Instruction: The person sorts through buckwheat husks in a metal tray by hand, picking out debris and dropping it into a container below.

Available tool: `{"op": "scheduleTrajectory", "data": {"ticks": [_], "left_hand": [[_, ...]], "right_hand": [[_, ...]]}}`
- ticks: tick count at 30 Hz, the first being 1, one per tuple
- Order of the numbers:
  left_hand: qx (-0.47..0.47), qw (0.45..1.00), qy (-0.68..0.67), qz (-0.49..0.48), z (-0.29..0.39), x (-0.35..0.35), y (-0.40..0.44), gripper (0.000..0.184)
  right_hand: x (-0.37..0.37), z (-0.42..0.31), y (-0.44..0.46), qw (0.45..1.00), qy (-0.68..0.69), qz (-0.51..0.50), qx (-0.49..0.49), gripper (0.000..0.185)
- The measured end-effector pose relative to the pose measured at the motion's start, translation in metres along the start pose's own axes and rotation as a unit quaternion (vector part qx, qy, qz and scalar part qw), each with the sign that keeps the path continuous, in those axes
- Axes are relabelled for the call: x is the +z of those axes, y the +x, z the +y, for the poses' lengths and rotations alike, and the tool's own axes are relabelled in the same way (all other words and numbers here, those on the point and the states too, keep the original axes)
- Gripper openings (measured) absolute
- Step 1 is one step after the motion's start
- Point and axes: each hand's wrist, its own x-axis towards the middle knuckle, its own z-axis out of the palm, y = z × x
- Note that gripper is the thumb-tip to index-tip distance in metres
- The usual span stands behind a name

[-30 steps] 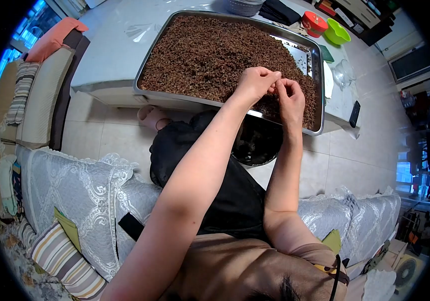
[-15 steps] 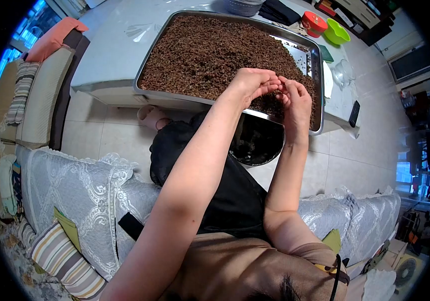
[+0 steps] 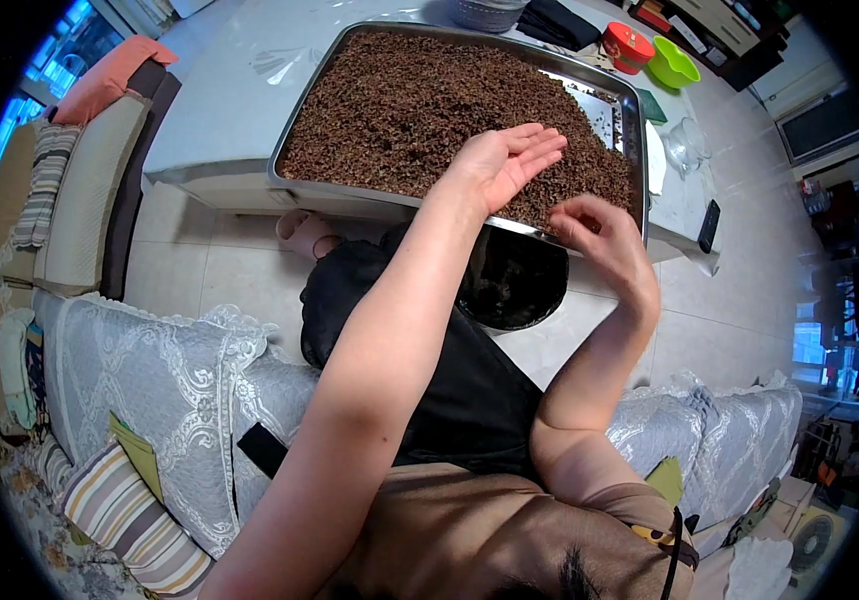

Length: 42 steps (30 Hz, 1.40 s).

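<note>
A large metal tray [image 3: 284,180] holds a spread heap of small brown dried pieces [image 3: 419,110], too fine for me to name. Over the near right part of the heap, my left hand [image 3: 509,165] is held palm up with its fingers stretched out. Nothing I can make out lies on the palm. My right hand [image 3: 599,230] is at the tray's near rim, fingers curled and thumb and fingertips pressed together. Whatever it pinches, if anything, is too small to see. Below the rim, between my knees, is a black bin [image 3: 514,280].
The tray rests on a white table [image 3: 219,110]. Toward the far right are a red round box [image 3: 629,48], a green bowl [image 3: 673,64] and a clear glass container [image 3: 686,145]. A remote control [image 3: 709,225] lies on the right edge. A pink slipper [image 3: 299,232] is on the floor.
My hands were together over the heap and have parted. The right hand has moved down and toward me to the rim; the left stays over the heap, its fingers straighter.
</note>
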Motion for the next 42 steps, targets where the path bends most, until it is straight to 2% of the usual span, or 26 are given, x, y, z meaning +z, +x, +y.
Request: {"op": "scheduleTrajectory", "data": {"ticks": [3, 4, 8, 13, 18, 23, 24, 26, 29, 32, 36, 39, 40, 41, 42], "left_hand": [[-0.024, 1.0, 0.011, -0.007, -0.001, 0.001, 0.0, 0.043], [-0.031, 0.999, 0.022, -0.017, -0.003, -0.003, 0.002, 0.043], [-0.042, 0.999, -0.004, 0.0, -0.011, 0.0, 0.003, 0.036], [-0.032, 0.999, -0.028, 0.004, -0.012, -0.003, 0.004, 0.033], [-0.023, 0.999, 0.008, 0.026, -0.018, 0.002, 0.004, 0.034], [-0.037, 0.995, 0.075, 0.057, -0.017, -0.004, 0.005, 0.031], [-0.013, 0.985, 0.153, 0.079, -0.017, -0.002, 0.004, 0.028], [0.035, 0.944, 0.305, 0.122, -0.019, 0.0, 0.002, 0.024], [0.112, 0.867, 0.464, 0.14, -0.024, -0.014, 0.015, 0.019], [0.084, 0.879, 0.445, 0.15, -0.017, -0.007, 0.01, 0.017], [0.077, 0.941, 0.282, 0.172, -0.007, -0.001, 0.004, 0.015], [0.098, 0.908, 0.35, 0.21, 0.004, 0.0, 0.0, 0.024], [0.087, 0.892, 0.388, 0.216, 0.006, -0.001, -0.001, 0.03], [0.088, 0.895, 0.382, 0.213, 0.008, -0.001, -0.001, 0.03], [0.089, 0.898, 0.377, 0.21, 0.008, -0.001, 0.0, 0.031]], "right_hand": [[0.018, 0.007, 0.023, 0.981, 0.024, 0.172, -0.083, 0.018], [0.027, 0.004, 0.03, 0.963, 0.022, 0.231, -0.138, 0.017], [0.055, -0.009, 0.038, 0.94, -0.098, 0.305, -0.119, 0.017], [0.067, 0.0, 0.048, 0.919, -0.143, 0.344, -0.128, 0.018], [0.071, 0.005, 0.051, 0.9, -0.178, 0.376, -0.128, 0.014], [0.069, 0.001, 0.049, 0.906, -0.154, 0.371, -0.132, 0.011], [0.069, 0.0, 0.049, 0.907, -0.142, 0.373, -0.133, 0.01], [0.068, 0.004, 0.052, 0.909, -0.13, 0.371, -0.139, 0.011], [0.068, 0.011, 0.055, 0.917, -0.095, 0.366, -0.129, 0.011], [0.064, 0.016, 0.057, 0.933, -0.029, 0.34, -0.11, 0.012], [0.055, 0.019, 0.054, 0.945, 0.008, 0.319, -0.077, 0.012], [0.039, 0.015, 0.04, 0.963, -0.008, 0.262, -0.056, 0.014], [0.03, 0.009, 0.033, 0.976, -0.034, 0.211, -0.041, 0.017], [0.018, 0.002, 0.022, 0.99, -0.046, 0.135, 0.0, 0.017], [0.012, 0.001, 0.013, 0.994, -0.072, 0.086, 0.001, 0.016]]}}
